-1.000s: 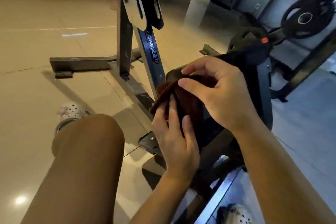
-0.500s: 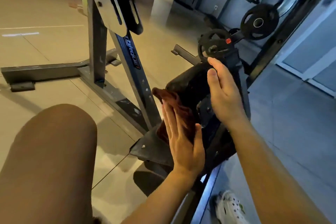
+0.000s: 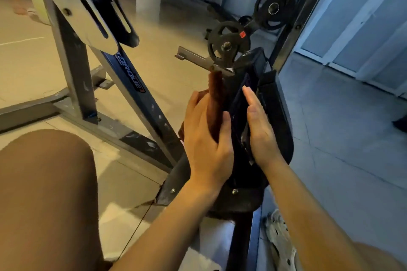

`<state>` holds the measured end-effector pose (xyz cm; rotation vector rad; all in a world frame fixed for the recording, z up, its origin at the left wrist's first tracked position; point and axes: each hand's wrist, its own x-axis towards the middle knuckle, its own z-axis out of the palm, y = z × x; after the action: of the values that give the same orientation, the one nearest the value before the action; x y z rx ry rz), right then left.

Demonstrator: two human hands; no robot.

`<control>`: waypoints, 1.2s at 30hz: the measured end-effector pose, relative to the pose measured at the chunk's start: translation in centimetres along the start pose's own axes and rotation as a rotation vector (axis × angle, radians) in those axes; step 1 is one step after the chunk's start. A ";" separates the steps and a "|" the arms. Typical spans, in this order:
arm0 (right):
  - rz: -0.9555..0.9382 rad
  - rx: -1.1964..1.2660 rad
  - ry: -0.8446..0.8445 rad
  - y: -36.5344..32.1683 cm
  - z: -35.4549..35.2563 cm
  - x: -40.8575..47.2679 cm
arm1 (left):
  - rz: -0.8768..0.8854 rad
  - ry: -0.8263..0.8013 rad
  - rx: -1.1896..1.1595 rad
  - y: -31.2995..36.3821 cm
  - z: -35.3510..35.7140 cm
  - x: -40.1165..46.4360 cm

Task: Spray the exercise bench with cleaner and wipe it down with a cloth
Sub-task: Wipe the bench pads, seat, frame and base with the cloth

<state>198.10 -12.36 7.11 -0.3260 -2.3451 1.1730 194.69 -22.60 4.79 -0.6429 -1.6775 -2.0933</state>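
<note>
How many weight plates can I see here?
2: one plate just beyond the cloth, one plate farther back right. More may be hidden.

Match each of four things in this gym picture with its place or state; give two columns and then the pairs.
Things:
1. left hand
2. right hand
3. cloth
4. weight plate

Place or state:
A. reddish-brown, standing up beside the black bench pad
B. fingers straight, flat against the pad
C. on a peg beyond the pad
D. holds the cloth, thumb across it

Pairs: 1-D, 2-B, 3-A, 4-C
</note>
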 end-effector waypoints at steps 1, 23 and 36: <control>0.026 0.013 0.013 -0.3 0.0 -0.2 | 0.030 -0.043 -0.008 -0.2 -0.5 -0.7; 0.326 0.005 0.390 -2.8 3.3 -1.8 | -0.285 -1.019 -0.212 -2.1 -1.2 10.9; 0.278 0.054 0.473 -3.0 3.7 -1.9 | -0.121 -0.962 -0.085 -0.3 -2.8 9.5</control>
<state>197.82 -17.49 7.05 -0.8336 -1.8921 1.1290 186.41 -25.35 9.40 -1.8236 -2.1006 -2.0633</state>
